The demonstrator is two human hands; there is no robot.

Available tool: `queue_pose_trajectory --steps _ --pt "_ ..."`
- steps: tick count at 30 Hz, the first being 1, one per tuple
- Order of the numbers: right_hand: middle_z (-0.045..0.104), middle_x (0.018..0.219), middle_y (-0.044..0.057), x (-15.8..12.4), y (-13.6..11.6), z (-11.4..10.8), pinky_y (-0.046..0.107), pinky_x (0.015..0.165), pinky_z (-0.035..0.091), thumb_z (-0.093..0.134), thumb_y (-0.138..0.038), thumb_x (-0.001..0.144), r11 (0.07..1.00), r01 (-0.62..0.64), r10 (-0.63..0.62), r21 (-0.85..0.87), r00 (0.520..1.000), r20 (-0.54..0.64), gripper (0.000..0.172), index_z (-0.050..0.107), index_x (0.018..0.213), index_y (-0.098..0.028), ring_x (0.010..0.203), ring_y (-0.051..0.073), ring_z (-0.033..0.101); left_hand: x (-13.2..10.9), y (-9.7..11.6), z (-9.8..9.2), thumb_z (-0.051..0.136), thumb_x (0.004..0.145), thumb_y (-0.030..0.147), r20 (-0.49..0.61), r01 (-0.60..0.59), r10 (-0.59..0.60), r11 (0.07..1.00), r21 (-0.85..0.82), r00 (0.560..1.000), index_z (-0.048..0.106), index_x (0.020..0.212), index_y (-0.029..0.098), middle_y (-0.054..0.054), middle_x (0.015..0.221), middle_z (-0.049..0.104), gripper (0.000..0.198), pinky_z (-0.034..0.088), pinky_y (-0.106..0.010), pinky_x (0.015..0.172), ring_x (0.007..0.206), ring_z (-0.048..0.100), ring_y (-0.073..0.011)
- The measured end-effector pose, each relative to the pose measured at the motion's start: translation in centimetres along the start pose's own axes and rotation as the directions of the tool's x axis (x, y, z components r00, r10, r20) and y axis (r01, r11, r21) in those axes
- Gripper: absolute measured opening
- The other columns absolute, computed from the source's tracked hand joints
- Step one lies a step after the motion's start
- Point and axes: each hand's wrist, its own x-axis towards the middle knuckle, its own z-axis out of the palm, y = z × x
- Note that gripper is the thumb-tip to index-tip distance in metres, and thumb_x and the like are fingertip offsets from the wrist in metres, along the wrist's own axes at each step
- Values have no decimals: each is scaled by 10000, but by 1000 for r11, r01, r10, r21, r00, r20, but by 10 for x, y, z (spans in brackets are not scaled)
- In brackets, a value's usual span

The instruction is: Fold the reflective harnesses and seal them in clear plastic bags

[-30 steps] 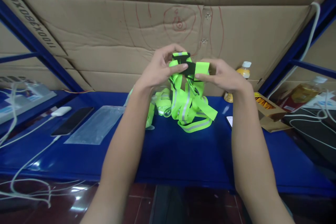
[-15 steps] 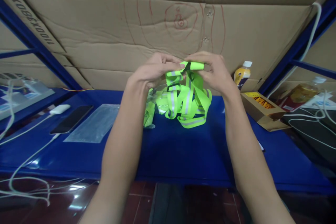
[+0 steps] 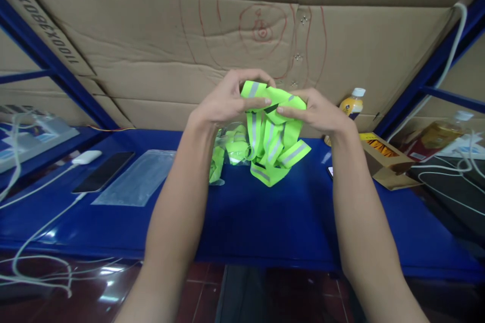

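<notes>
A neon-yellow reflective vest made of straps [image 3: 275, 141], with silver stripes, hangs in loops from both hands above the blue table. My left hand [image 3: 235, 98] pinches its upper band from the left, thumb in front and fingers behind. From the right, my right hand [image 3: 316, 108] grips the same band, its thumb near a black piece on the strap. The lower loops hang at or just above the tabletop; contact is unclear. Behind my left wrist lie more neon-yellow straps in clear plastic bags [image 3: 237, 145].
A flat clear plastic bag [image 3: 134, 177], a dark phone [image 3: 103, 171] and a white charger [image 3: 87, 157] with cables lie left. To the right stand a yellow drink bottle [image 3: 352, 103], an open cardboard box [image 3: 390, 159] and another bottle [image 3: 435, 136]. Cardboard [image 3: 151, 30] walls the back.
The held band has been turned and spread, showing a wider face with silver stripes. My right hand has shifted slightly right and down, and the hanging loops have bunched differently.
</notes>
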Motion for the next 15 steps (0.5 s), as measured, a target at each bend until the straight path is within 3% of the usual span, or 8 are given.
queue_pose_trajectory --steps 3,6,8,11,15 --pt "737 826 4 1 -4 -2 395 776 572 776 -715 892 998 32 -38 -62 995 -98 464 768 906 -250 855 255 674 1 -6 6 908 850 527 -41 24 -27 998 -55 999 778 1061 218 -57 972 736 396 593 -321 836 1022 733 -271" --pt "793 925 25 4 -9 -1 480 912 597 783 -658 902 989 67 -86 -135 986 -144 385 794 933 -274 963 320 718 5 -13 13 670 993 734 -11 171 -177 965 -198 984 764 970 191 -77 916 731 552 630 -356 829 1041 768 -300" --pt "824 1067 47 7 -12 3 535 1028 578 775 -586 923 984 95 -120 -154 978 -169 305 818 1015 -299 1097 368 731 7 -17 17 593 1012 774 -4 254 -267 919 -301 964 757 975 180 -81 870 727 617 656 -384 822 1021 784 -308" --pt "817 1205 66 12 -15 12 549 1127 540 729 -431 954 970 149 -187 -190 961 -201 240 826 1146 -325 1215 376 715 11 -24 17 762 930 639 4 284 -307 876 -389 952 752 1033 176 -79 888 746 475 679 -383 823 954 783 -279" --pt "784 1284 80 16 -16 24 544 1167 521 696 -408 981 956 176 -226 -236 952 -204 254 806 1190 -314 1246 356 695 12 -34 7 911 801 415 24 268 -290 844 -464 957 712 840 149 -65 826 716 334 619 -281 699 760 708 -180"
